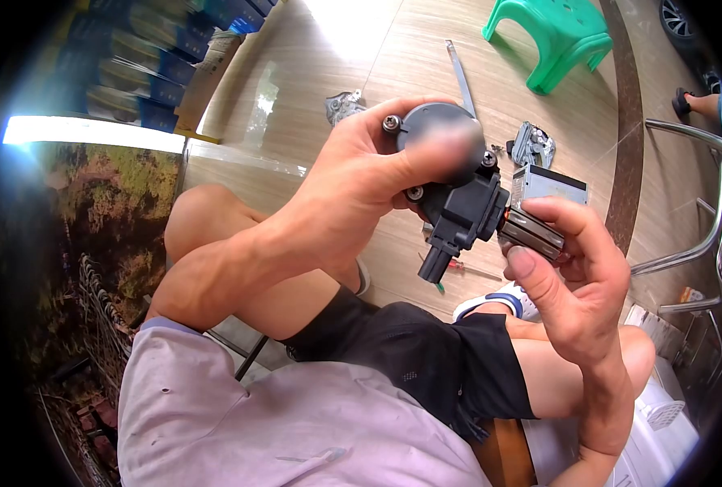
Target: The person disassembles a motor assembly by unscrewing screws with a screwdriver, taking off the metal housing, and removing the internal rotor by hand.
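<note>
My left hand (357,166) is wrapped round a black plastic motor gear housing (466,213), its thumb lying over the round grey cover at the top. Screws sit in lugs around that cover, and a connector socket (436,261) points down toward my lap. Between the thumb and fingers of my right hand (580,280) is a slotted metal motor armature (533,234). Its inner end meets the housing's right side, where a bit of copper colour shows; how deep it sits inside is hidden. A smear blurs the cover and my left thumb tip.
On the tiled floor lie a metal strip (461,77), metal mechanisms (533,146), a silver box (554,185) and a screwdriver (474,269). A green stool (549,36) stands at the far side. Chrome chair legs (714,207) and another person's foot (685,103) are at right.
</note>
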The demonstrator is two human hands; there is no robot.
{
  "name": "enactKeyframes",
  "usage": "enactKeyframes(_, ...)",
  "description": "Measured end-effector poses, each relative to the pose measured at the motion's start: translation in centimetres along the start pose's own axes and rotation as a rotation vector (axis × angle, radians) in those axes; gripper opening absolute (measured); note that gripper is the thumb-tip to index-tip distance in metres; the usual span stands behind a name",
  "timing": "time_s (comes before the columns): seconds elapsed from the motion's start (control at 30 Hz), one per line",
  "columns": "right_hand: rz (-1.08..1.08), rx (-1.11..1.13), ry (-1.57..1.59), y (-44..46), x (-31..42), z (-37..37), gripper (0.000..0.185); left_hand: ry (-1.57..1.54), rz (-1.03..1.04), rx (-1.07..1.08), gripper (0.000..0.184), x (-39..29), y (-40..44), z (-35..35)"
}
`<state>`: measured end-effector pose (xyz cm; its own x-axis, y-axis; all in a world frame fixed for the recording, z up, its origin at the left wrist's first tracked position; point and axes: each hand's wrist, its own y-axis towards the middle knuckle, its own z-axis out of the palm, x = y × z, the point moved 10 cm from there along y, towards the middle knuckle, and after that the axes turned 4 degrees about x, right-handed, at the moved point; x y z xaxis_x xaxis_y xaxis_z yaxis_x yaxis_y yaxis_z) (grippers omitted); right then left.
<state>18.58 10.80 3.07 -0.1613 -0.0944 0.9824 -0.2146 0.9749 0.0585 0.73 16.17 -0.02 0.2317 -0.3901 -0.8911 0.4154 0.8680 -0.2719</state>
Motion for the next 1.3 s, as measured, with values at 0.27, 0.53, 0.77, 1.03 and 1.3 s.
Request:
enactKeyframes(0.27,0.098,0.084,0.075,-0.1,-0.7,-0.1,0.04,0.001,0.0,-0.02,0.054,0.1,0.0,0.0)
enactKeyframes(0.53,0.272,0.152,0.2,-0.3,-1.7,0.2,0.036,0.012,-0.008,0.012,0.055,-0.2,-0.1,-0.1)
enactKeyframes(0.77,0.122,0.038,0.22,-0.1,-0.5,0.4,0.042,-0.001,0.008,-0.038,0.054,0.0,0.0,-0.5)
enactKeyframes(1.03,0.15,0.215,0.194,-0.1,-1.2,0.5,0.047,-0.011,-0.004,-0.02,0.056,-0.3,-0.1,0.3)
enactKeyframes(1.3,0.171,0.179,0.361,0.0,-1.2,0.6,0.039,-0.015,-0.001,-0.044,0.056,-0.4,-0.2,0.0)
